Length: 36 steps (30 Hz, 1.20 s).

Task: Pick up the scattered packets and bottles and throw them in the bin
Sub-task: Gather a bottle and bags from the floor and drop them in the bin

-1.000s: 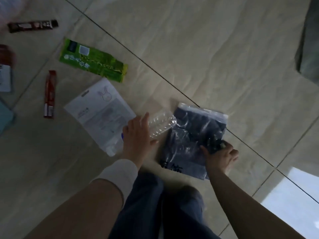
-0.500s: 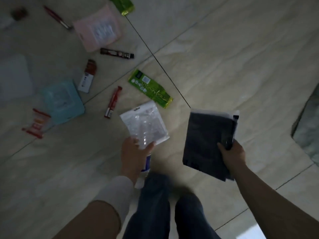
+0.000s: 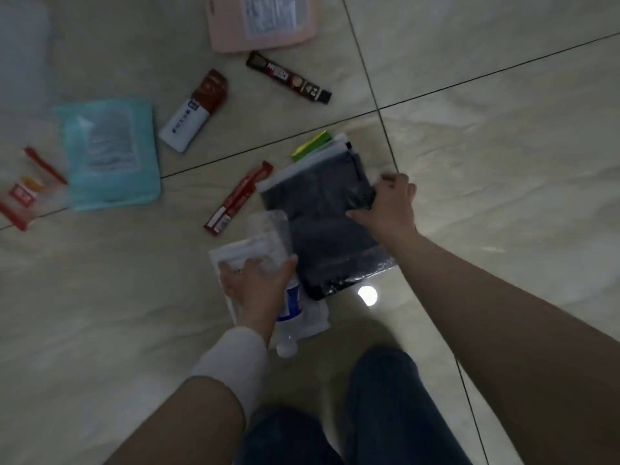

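My left hand (image 3: 256,285) grips a clear plastic bottle (image 3: 291,302) with a blue label together with a white packet (image 3: 235,255), low over the floor. My right hand (image 3: 389,206) holds the dark packet (image 3: 322,226) by its right edge; this packet lies over a green packet (image 3: 310,146), of which only one end shows. A red stick sachet (image 3: 239,199) lies just left of the dark packet. No bin is in view.
On the tiled floor (image 3: 503,146) lie a brown stick sachet (image 3: 289,77), a brown-and-white wrapper (image 3: 194,110), a pink packet (image 3: 265,21), a teal packet (image 3: 110,149) and small red sachets (image 3: 25,196) at the far left. My legs (image 3: 379,414) are at the bottom.
Both hands lifted their loads off the floor, then came back down; the dark packet now covers most of the green packet. The view shifted, and more litter shows at the left.
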Motion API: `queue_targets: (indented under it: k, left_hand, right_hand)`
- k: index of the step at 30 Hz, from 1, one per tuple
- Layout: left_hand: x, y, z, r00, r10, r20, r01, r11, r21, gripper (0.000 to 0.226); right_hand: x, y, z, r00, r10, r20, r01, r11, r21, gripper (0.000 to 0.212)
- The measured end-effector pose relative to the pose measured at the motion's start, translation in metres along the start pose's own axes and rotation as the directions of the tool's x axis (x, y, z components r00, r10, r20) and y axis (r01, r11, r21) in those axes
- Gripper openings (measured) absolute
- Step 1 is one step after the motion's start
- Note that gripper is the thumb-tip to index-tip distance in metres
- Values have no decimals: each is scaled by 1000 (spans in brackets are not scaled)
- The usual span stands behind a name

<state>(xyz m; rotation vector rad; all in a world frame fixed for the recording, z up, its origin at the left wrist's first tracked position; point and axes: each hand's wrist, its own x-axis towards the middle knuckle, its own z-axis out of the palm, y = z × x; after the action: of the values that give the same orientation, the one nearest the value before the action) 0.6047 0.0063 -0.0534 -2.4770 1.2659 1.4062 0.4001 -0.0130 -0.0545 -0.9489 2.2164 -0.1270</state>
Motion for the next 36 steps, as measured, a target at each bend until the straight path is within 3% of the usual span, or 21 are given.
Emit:
queue_targets:
  k: [2, 4, 6, 8, 11, 16, 18, 21, 24, 27, 31, 34, 36]
  left_hand:
    - [-3, 2, 11, 997, -26, -68, 21, 998, -64, 79]
    - [-7, 7, 15, 988, -99, -117, 83, 988, -130, 75]
    - [-2, 8, 14, 965, -213, -152, 187, 968, -169, 76]
    - [3, 7, 12, 952, -275, -136, 249, 952, -178, 80]
    - [3, 5, 9, 960, -252, -122, 228, 956, -182, 78]
    - [-1, 4, -11, 974, -222, -44, 212, 962, -170, 77]
    - [-11, 10, -30, 977, -205, -52, 202, 978, -56, 75]
    - [-34, 28, -69, 995, -67, -69, 71, 996, 58, 81]
    - [-64, 48, -112, 992, 115, 49, -109, 988, -108, 89]
    - [-67, 69, -151, 991, 98, 90, -77, 973, -218, 113]
    - [-51, 100, -180, 971, 57, 233, -44, 997, -57, 76]
    - [-35, 121, -179, 921, 160, 354, -183, 983, 32, 68]
    - [-16, 124, -168, 906, 256, 336, -318, 938, 141, 77]
  right_hand:
    - [5, -8, 17, 994, 6, -111, -9, 1000, -23, 57]
    - [5, -14, 26, 985, 38, -166, -29, 998, 61, 62]
    - [7, -18, 29, 986, 90, -140, -70, 988, 140, 62]
    - [8, -18, 27, 991, 112, -75, -103, 989, 109, 52]
    - [12, -11, 19, 995, 90, -45, -87, 994, 64, 36]
    - [5, 4, -17, 993, 110, -42, -108, 992, 61, 29]
    - [-3, 7, -38, 996, 84, -30, -83, 996, 35, 21]
    - [-15, 1, -75, 999, 23, -30, -23, 999, -22, 11]
    - [-23, -20, -114, 1000, -29, 5, 30, 997, -66, 12]
    - [-22, -52, -148, 995, -83, 62, 90, 989, -120, 13]
    - [-4, -97, -171, 977, -118, 177, 158, 959, -236, 14]
    - [22, -123, -168, 949, -111, 294, 198, 938, -283, 15]
    - [45, -140, -157, 939, -118, 323, 212, 938, -274, 16]
